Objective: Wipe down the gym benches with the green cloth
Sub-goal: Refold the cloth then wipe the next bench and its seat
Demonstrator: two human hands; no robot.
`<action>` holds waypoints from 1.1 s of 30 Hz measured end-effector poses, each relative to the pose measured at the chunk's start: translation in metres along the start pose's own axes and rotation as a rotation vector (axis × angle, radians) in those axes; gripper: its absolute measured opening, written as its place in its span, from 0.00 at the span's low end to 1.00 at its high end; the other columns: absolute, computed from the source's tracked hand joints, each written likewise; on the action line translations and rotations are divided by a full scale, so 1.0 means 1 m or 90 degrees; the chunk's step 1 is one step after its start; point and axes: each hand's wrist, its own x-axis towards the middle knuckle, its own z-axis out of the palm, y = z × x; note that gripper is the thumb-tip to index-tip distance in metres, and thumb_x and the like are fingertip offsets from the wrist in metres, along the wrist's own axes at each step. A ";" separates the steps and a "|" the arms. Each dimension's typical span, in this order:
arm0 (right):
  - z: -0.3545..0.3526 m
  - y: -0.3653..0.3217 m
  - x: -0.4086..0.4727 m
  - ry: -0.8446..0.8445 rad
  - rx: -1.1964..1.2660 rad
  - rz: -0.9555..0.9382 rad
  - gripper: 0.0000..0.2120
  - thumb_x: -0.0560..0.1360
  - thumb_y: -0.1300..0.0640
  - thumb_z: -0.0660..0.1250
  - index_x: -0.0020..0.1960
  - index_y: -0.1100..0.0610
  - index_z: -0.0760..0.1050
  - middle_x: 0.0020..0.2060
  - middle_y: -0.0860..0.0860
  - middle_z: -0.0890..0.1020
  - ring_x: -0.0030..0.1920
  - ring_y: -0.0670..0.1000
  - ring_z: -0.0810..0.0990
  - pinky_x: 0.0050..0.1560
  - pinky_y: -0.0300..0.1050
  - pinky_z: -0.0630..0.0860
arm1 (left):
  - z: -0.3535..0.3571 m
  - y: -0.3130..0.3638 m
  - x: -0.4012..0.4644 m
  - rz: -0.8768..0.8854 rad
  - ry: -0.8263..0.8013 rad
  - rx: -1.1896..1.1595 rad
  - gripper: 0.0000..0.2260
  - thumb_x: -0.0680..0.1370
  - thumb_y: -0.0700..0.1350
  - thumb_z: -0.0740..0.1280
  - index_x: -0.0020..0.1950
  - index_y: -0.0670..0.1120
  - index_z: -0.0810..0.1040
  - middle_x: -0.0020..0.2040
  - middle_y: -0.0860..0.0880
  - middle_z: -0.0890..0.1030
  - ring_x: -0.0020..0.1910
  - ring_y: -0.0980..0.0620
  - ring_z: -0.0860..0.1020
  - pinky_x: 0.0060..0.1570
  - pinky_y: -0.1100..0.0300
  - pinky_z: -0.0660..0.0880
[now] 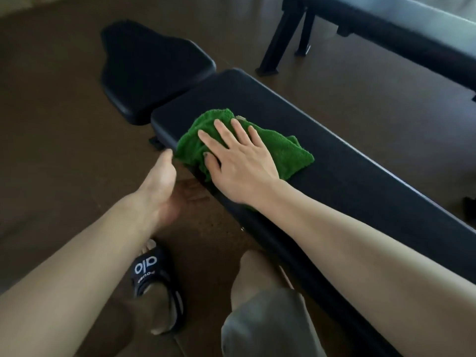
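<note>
One green cloth (247, 144) crumpled on bench (360, 176) | right hand (239, 166) fingers spread flat | left hand (161, 186) seemingly loose

Brown floor (64, 104) is spreading out all around me, dim and matte. Pale daylight is glancing off a dark piece of equipment (386, 29) standing on black metal legs (280, 39) ahead of me.

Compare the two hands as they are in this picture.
The right hand lies flat, fingers spread, pressing the green cloth on the long bench pad; the left hand is curled at the pad's near edge, beside the cloth. The right is over the pad; the left hangs off it. Both are bare.
</note>
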 end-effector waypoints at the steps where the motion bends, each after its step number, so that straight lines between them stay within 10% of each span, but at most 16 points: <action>1: -0.001 -0.005 0.009 0.002 -0.001 0.008 0.27 0.86 0.42 0.43 0.84 0.42 0.48 0.85 0.51 0.49 0.84 0.58 0.43 0.82 0.59 0.42 | -0.003 0.008 0.000 -0.001 0.010 0.024 0.29 0.87 0.62 0.47 0.61 0.45 0.82 0.55 0.41 0.87 0.55 0.42 0.85 0.55 0.44 0.79; 7: 0.001 0.000 -0.043 -0.013 -0.008 -0.088 0.26 0.85 0.45 0.48 0.82 0.35 0.52 0.84 0.49 0.51 0.84 0.59 0.45 0.82 0.61 0.43 | -0.008 0.039 0.013 0.001 0.037 0.051 0.29 0.86 0.63 0.47 0.62 0.45 0.80 0.49 0.43 0.87 0.50 0.44 0.85 0.51 0.46 0.79; 11: 0.002 0.007 -0.078 -0.033 -0.021 -0.110 0.25 0.84 0.44 0.50 0.80 0.37 0.60 0.84 0.48 0.53 0.84 0.58 0.48 0.82 0.61 0.47 | -0.001 0.049 0.028 -0.013 0.026 -0.018 0.26 0.85 0.62 0.50 0.73 0.50 0.76 0.65 0.44 0.83 0.61 0.41 0.83 0.64 0.40 0.77; 21: 0.002 -0.044 0.079 -0.024 -0.032 -0.050 0.26 0.85 0.41 0.48 0.83 0.37 0.51 0.84 0.48 0.50 0.84 0.56 0.43 0.82 0.59 0.42 | -0.014 0.044 0.042 -0.058 0.110 -0.095 0.28 0.85 0.63 0.47 0.68 0.48 0.78 0.59 0.40 0.83 0.54 0.39 0.82 0.52 0.42 0.78; 27: 0.005 -0.019 -0.033 0.009 -0.005 -0.038 0.26 0.86 0.43 0.49 0.83 0.39 0.52 0.84 0.48 0.52 0.84 0.56 0.45 0.82 0.59 0.44 | 0.004 0.037 0.041 -0.051 0.130 -0.125 0.30 0.82 0.66 0.48 0.80 0.55 0.66 0.76 0.45 0.72 0.74 0.39 0.72 0.73 0.33 0.66; 33: 0.000 0.000 -0.041 0.008 0.017 0.002 0.26 0.85 0.40 0.45 0.82 0.36 0.53 0.84 0.48 0.53 0.84 0.56 0.46 0.83 0.58 0.45 | 0.001 0.026 0.102 -0.033 0.212 -0.164 0.34 0.76 0.67 0.50 0.80 0.56 0.66 0.80 0.47 0.68 0.77 0.36 0.67 0.72 0.31 0.62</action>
